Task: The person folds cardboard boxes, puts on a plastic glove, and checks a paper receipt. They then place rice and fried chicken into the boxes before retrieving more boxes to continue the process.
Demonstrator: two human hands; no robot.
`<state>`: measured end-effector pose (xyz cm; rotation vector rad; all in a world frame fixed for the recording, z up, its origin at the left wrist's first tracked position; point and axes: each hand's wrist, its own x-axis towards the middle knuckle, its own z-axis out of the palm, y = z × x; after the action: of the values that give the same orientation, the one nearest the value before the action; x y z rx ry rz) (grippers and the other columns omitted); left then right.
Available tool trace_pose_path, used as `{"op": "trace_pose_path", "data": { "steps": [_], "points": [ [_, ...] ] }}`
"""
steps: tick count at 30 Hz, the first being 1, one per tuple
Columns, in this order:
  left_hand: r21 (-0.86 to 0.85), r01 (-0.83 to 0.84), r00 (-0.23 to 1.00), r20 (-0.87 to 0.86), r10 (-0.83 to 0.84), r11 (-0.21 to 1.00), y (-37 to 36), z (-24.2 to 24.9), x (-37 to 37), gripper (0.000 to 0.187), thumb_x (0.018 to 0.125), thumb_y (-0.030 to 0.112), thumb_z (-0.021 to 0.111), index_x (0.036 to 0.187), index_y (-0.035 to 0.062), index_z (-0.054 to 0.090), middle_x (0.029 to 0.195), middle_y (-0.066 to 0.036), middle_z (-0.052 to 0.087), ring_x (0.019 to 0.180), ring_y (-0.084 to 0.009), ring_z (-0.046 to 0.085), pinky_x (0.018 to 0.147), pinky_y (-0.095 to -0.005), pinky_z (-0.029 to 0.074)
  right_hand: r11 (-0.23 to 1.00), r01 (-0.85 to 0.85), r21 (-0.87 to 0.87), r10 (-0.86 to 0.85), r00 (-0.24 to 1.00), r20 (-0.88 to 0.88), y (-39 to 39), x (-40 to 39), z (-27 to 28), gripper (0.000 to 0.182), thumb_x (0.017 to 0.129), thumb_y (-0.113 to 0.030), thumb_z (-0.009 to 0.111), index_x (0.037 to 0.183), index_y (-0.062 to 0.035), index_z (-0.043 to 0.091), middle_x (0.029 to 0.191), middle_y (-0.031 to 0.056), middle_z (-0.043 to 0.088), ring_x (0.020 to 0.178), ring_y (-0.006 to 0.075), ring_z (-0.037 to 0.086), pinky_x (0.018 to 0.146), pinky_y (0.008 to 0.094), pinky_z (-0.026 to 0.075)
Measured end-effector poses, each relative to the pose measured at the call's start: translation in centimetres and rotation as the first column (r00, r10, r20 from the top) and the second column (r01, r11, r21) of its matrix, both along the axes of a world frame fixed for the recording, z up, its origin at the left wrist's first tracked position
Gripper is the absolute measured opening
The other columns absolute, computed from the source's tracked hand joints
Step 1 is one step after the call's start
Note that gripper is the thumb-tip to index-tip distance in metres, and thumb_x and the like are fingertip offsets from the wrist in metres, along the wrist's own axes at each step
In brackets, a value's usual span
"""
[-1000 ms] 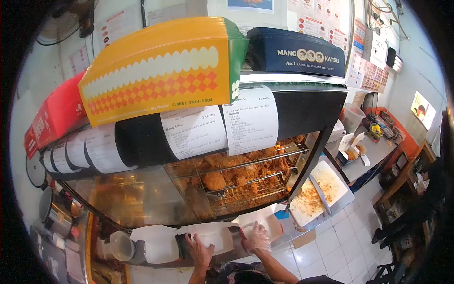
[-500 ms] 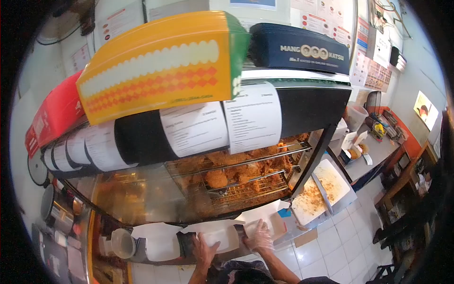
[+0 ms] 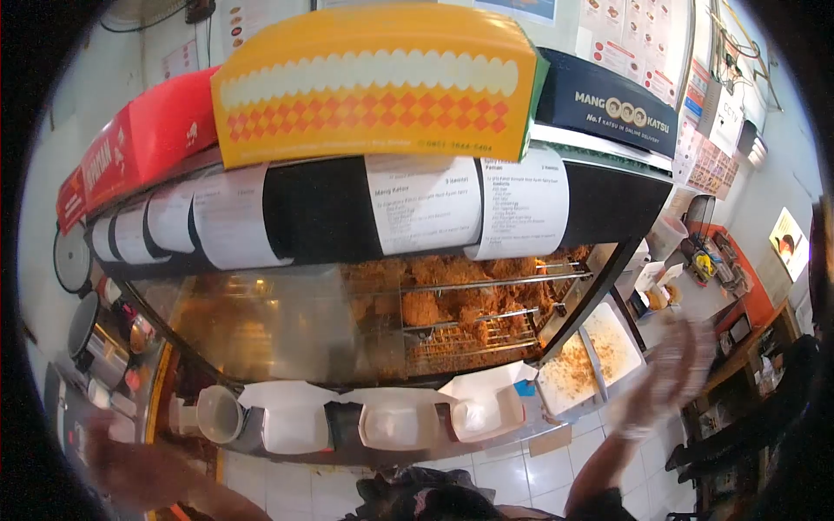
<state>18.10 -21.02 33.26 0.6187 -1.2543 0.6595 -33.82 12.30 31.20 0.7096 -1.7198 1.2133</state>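
Note:
My left hand (image 3: 111,451) is at the lower left, smeared by motion, so its fingers cannot be read. Over on the right, my right hand (image 3: 671,373), in a clear plastic glove, is raised beside the white cutting board (image 3: 569,395) and also blurred. Between my spread arms three open white food boxes stand in a row on the ledge: a left box (image 3: 295,430), a middle box (image 3: 400,425) and a right box (image 3: 488,412). Neither hand touches them. A knife (image 3: 594,360) lies across the crumb-covered board.
Behind the boxes is a glass display case with fried cutlets (image 3: 473,300) on wire racks. Order slips (image 3: 521,204) hang from its top, below a yellow carton (image 3: 373,95). A clear plastic tub (image 3: 220,415) stands left of the boxes. A side counter (image 3: 630,304) holds a filled box.
Both hands have left the middle and right boxes and swung outward, the left to the far left, the right up and right. The view has shifted. The boxes remain on the ledge.

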Motion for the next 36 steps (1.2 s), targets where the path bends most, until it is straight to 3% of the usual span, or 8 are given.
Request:
{"op": "trace_pose_path", "data": {
  "steps": [1, 2, 3, 4, 5, 7, 14, 36],
  "points": [
    [-0.265, 0.537, 0.836, 0.042, -0.547, 0.801, 1.5, 7.5, -1.1, 0.044, 0.102, 0.032, 0.048, 0.131, -0.0011, 0.058, 0.129, -0.02, 0.061, 0.12, -0.0289, 0.057, 0.107, -0.0428, 0.041, 0.994, 0.017, -0.106, -0.035, 0.984, -0.173, 1.6, 0.1, 3.7, 0.039, 0.111, -0.025, 0.04, 0.137, -0.0039, 0.061, 0.146, 0.0154, 0.056, 0.139, 0.0321, 0.051, 0.122, 0.0492, 0.036],
    [-0.376, 0.667, 0.731, 0.163, -0.662, 0.644, 3.0, 12.5, -2.1, 0.048, 0.102, 0.034, 0.05, 0.135, 0.0, 0.056, 0.135, -0.022, 0.058, 0.128, -0.0308, 0.052, 0.113, -0.0474, 0.036, 0.977, 0.015, -0.214, -0.088, 0.938, -0.335, 2.7, 0.9, 7.9, 0.045, 0.112, -0.031, 0.035, 0.133, -0.0027, 0.064, 0.141, 0.0171, 0.06, 0.138, 0.0313, 0.053, 0.121, 0.0516, 0.036],
    [-0.432, 0.732, 0.662, 0.267, -0.7, 0.527, 4.4, 15.7, -2.8, 0.053, 0.101, 0.036, 0.051, 0.14, 0.0012, 0.054, 0.141, -0.024, 0.055, 0.136, -0.0326, 0.048, 0.118, -0.052, 0.03, 0.505, -0.61, -0.611, 0.344, 0.791, -0.506, 2.9, 2.9, 12.9, 0.05, 0.11, -0.037, 0.04, 0.138, -0.0015, 0.059, 0.142, 0.021, 0.058, 0.139, 0.0317, 0.052, 0.122, 0.0511, 0.033],
    [-0.454, 0.773, 0.61, 0.342, -0.715, 0.443, 5.5, 17.3, -3.2, 0.058, 0.1, 0.038, 0.052, 0.145, 0.0023, 0.051, 0.147, -0.026, 0.052, 0.144, -0.0344, 0.043, 0.124, -0.0565, 0.024, 0.557, -0.623, -0.549, 0.229, 0.751, -0.62, 3.6, 3.4, 16.4, 0.05, 0.109, -0.037, 0.04, 0.138, -0.0014, 0.059, 0.142, 0.021, 0.058, 0.139, 0.0317, 0.052, 0.122, 0.051, 0.033],
    [-0.442, 0.815, 0.551, 0.395, -0.735, 0.373, 6.4, 18.7, -4.0, 0.057, 0.1, 0.038, 0.052, 0.144, 0.0024, 0.052, 0.146, -0.025, 0.052, 0.144, -0.0344, 0.044, 0.124, -0.0564, 0.025, 0.735, -0.492, -0.467, 0.091, 0.753, -0.651, 4.8, 3.5, 17.6, 0.05, 0.109, -0.037, 0.04, 0.139, -0.0014, 0.059, 0.142, 0.0211, 0.058, 0.139, 0.0316, 0.052, 0.122, 0.051, 0.033],
    [-0.387, 0.856, 0.489, 0.397, -0.776, 0.342, 7.0, 17.6, -5.0, 0.056, 0.1, 0.038, 0.052, 0.144, 0.0026, 0.052, 0.145, -0.025, 0.053, 0.143, -0.0345, 0.044, 0.123, -0.0562, 0.026, 0.852, -0.334, -0.403, -0.04, 0.726, -0.687, 6.6, 3.7, 19.7, 0.05, 0.109, -0.037, 0.041, 0.139, -0.0013, 0.059, 0.142, 0.0211, 0.058, 0.138, 0.0316, 0.052, 0.121, 0.051, 0.034],
    [-0.328, 0.905, 0.389, 0.386, -0.837, 0.27, 6.8, 15.8, -6.4, 0.053, 0.101, 0.038, 0.053, 0.14, 0.0032, 0.055, 0.143, -0.023, 0.055, 0.139, -0.0346, 0.048, 0.119, -0.0555, 0.029, 0.91, -0.15, -0.386, -0.163, 0.726, -0.668, 8.2, 3.7, 20.5, 0.05, 0.109, -0.036, 0.042, 0.14, -0.0009, 0.057, 0.143, 0.0212, 0.057, 0.137, 0.0313, 0.053, 0.12, 0.0508, 0.036],
    [-0.201, 0.979, 0.112, 0.37, -0.922, 0.038, 6.8, 11.6, -7.8, 0.043, 0.103, 0.038, 0.054, 0.13, 0.0053, 0.063, 0.134, -0.019, 0.063, 0.127, -0.0351, 0.058, 0.108, -0.0533, 0.04, 0.931, 0.001, -0.364, -0.258, 0.707, -0.659, 10.1, 3.3, 19.1, 0.051, 0.107, -0.035, 0.047, 0.144, 0.0002, 0.052, 0.144, 0.0217, 0.056, 0.133, 0.0305, 0.056, 0.115, 0.0503, 0.041]
  ]
}}
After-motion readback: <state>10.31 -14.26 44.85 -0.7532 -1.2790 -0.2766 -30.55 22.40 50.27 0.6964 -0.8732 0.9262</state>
